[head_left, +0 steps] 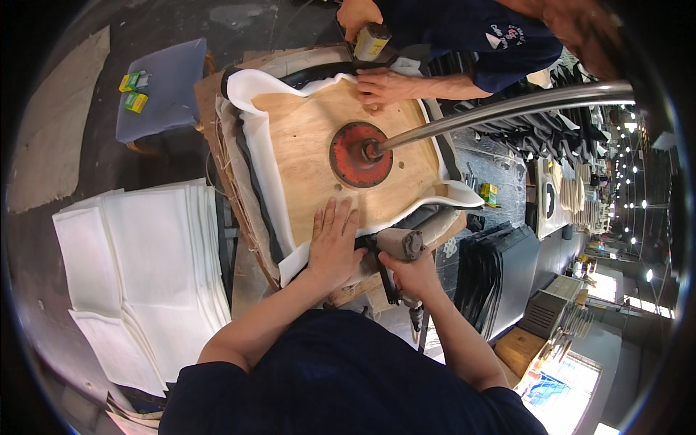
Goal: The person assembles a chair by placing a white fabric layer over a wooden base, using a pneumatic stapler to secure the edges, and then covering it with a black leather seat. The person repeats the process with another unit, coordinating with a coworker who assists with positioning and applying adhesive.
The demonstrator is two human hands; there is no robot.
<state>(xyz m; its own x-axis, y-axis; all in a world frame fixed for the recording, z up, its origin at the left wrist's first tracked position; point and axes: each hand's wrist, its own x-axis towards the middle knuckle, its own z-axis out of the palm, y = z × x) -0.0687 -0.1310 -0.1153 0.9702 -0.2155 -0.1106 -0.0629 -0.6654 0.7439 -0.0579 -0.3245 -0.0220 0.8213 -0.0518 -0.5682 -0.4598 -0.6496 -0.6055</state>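
Note:
A square plywood seat board (299, 138) lies on a padded stand, with white padding (259, 156) and dark cover material (267, 210) coming up around its edges. My left hand (335, 238) lies flat on the board's near edge, fingers stretched out, its palm over the folded padding. My right hand (416, 275) is closed round the handle of a grey pneumatic staple gun (400, 243) at the near edge, right beside my left thumb. The gun's nose is hidden. A red round pressing plate (348, 161) on a metal rod (507, 112) bears on the middle of the board.
Across the board, a co-worker's hand (383, 85) presses the far edge; their other hand holds a yellow-labelled staple gun (371, 42). White padding sheets (156, 254) are stacked at left, near a stool (163, 87) with small boxes (135, 101). Dark panels (500, 272) stand at right.

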